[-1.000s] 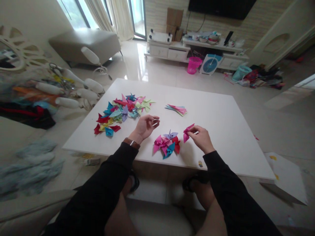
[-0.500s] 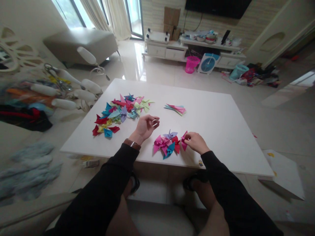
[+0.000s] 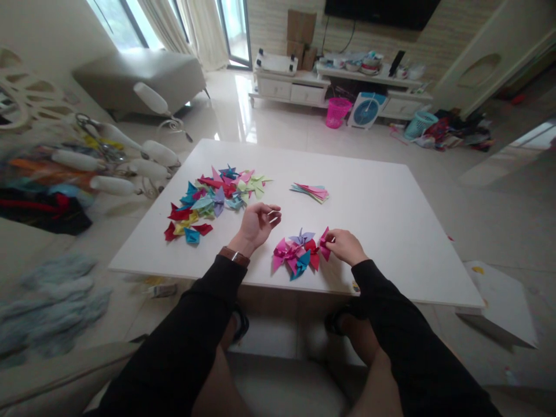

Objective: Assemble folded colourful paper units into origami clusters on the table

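Observation:
My right hand [image 3: 345,246] pinches a magenta origami crane [image 3: 324,243], held just right of a small cluster of origami cranes [image 3: 289,252] in pink, red, lavender and blue. Over the table, up and left of that cluster, my left hand [image 3: 259,225] hovers with its fingers loosely curled and apart; nothing shows in them. A larger heap of colourful folded paper pieces [image 3: 217,200] spreads across the table's left side. Farther back, beyond both hands, lies a fanned stack of narrow folded paper strips [image 3: 310,192] in pink, blue and pale green.
The white table [image 3: 382,220] has its near edge close to my knees. To its left stands a lamp with several white shades [image 3: 158,153]. Past the far edge are a pink basket [image 3: 337,112], a blue fan [image 3: 367,110] and a low cabinet [image 3: 308,92].
My right hand, with the magenta crane, has shifted very slightly up and left. My left hand keeps its place and pose. The view has tilted a little.

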Available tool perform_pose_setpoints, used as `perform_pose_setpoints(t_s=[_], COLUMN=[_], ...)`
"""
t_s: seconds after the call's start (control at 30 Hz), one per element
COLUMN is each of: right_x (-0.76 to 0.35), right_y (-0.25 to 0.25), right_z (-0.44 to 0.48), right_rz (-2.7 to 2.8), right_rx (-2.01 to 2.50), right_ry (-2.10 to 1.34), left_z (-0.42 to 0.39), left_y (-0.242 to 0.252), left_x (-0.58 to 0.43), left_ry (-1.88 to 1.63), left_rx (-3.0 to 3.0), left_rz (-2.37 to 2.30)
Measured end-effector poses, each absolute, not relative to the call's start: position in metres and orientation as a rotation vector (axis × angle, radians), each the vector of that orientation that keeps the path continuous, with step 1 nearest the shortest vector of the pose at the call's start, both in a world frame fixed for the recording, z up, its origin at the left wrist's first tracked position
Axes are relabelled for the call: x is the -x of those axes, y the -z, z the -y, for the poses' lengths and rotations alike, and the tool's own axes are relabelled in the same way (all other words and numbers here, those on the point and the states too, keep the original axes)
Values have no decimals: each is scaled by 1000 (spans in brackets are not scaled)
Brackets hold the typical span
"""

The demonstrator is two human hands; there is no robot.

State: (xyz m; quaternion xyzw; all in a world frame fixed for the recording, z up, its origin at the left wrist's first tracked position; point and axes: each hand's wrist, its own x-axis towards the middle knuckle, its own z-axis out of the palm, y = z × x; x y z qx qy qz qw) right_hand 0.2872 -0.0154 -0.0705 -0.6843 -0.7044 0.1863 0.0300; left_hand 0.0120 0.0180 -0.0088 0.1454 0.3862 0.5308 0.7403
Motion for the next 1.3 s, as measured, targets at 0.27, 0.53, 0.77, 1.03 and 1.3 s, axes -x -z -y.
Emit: perform_pose_setpoints(t_s=[0.27,0.53,0.77,1.03,1.3], right_x=[-297,-297,-302,-299,-293], right_y=[70,85,85,71,63], right_z=[5,1,3,14,18], right_rz=[2321,2333,2199,2195,2229], right_rx=[1936,1751,1681,1648,1632], right_ry=[-505,-623,-730,-623,-612], left_z=[-15,-12,-13,-18,-28], left_y=[8,7,10,20,47], left_x=[-13,-16,-15,-18,-6], left_ry=[-1205,-1193,-1186,-1179,-1107], left_rx=[-291,-293,-301,-406,-701], left_rz=[-803,-787,-786,-880,-1242])
